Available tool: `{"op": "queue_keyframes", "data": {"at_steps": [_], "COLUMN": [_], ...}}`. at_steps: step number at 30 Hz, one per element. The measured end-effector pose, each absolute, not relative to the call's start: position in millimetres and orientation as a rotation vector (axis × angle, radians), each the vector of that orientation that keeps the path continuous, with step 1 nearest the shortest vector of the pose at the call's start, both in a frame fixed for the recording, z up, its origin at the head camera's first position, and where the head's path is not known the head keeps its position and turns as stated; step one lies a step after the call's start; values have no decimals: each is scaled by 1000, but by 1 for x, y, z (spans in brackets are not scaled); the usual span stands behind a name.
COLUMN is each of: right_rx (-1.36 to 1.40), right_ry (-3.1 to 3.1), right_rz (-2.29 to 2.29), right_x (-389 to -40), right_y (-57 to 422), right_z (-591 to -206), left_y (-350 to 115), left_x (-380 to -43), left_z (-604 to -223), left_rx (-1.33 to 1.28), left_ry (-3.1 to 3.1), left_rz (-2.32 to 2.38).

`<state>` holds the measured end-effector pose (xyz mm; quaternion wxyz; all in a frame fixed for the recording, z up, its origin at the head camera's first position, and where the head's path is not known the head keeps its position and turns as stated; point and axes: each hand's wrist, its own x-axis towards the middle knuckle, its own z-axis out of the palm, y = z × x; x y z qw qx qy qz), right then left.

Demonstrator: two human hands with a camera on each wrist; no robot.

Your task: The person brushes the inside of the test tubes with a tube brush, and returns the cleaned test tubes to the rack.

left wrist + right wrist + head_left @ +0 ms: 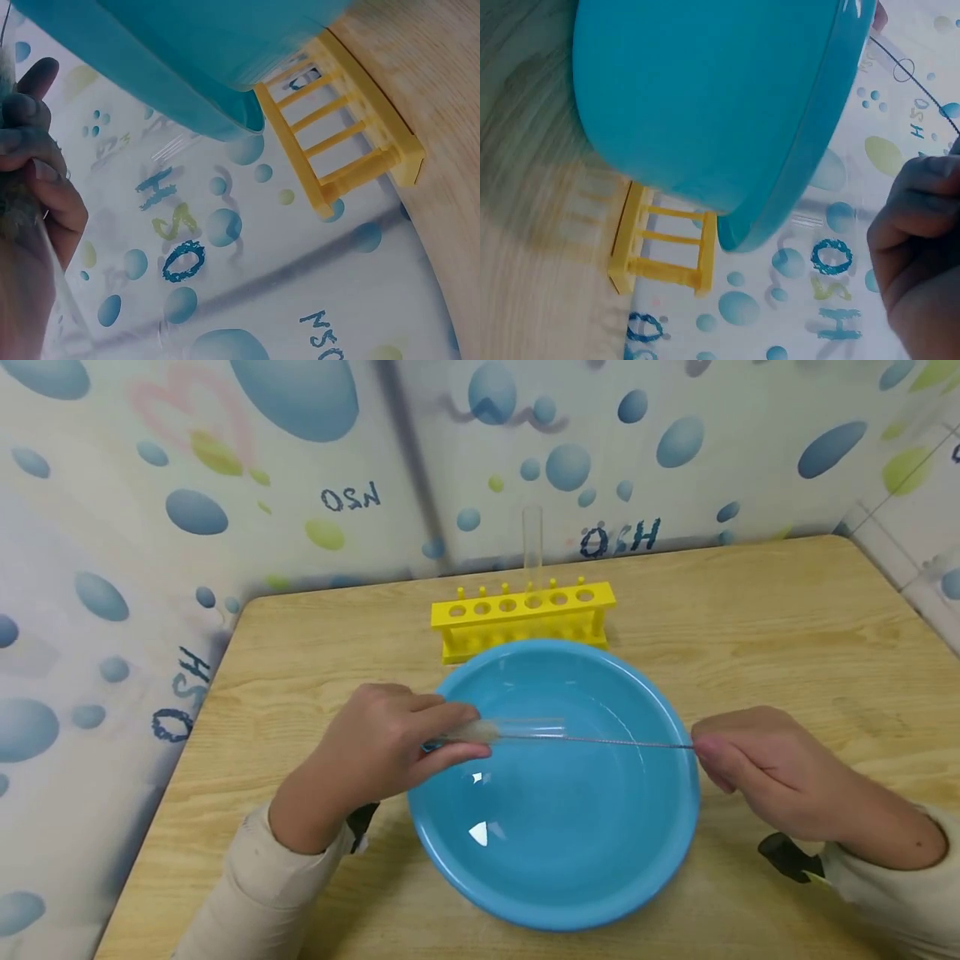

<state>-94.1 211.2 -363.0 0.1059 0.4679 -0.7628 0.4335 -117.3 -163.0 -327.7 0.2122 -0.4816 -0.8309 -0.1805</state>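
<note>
Over the blue basin (435, 852), my left hand (375, 735) grips a clear glass test tube (536, 725) lying sideways, its mouth toward the right. Inside the tube are the pale bristles of a test tube brush (489, 731), partly hidden by the left fingers. From the bristles a thin twisted wire (922, 88) runs out through the mouth to my right hand (772, 768), which pinches its end beyond the basin's right rim. In the right wrist view the right fingers (919, 202) curl in; the left wrist view shows the left fingers (56, 199) wrapped round the tube.
The basin holds water. Right behind it stands a yellow test tube rack (525, 602) with one upright clear test tube (532, 543) in it. The wooden table (315, 660) backs onto a wall (420, 435) covered in blue and green dots.
</note>
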Motion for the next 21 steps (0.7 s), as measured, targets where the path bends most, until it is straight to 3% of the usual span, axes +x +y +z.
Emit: {"op": "queue_keyframes", "data": {"at_steps": [14, 17, 21], "right_rx": [971, 978, 1106], "right_ry": [-2606, -2594, -2488], "right_rz": [2095, 2041, 1634], "right_x": [-92, -93, -94], "right_y": [210, 210, 212], "right_z": [-360, -358, -361], "left_y": [-161, -161, -161], "left_x": [-116, -116, -117], "left_z": [-327, -326, -327], "left_rx": [-1186, -1181, -1225], "left_ry": [-2188, -2194, -2205], "left_rz": [-216, -208, -301]}}
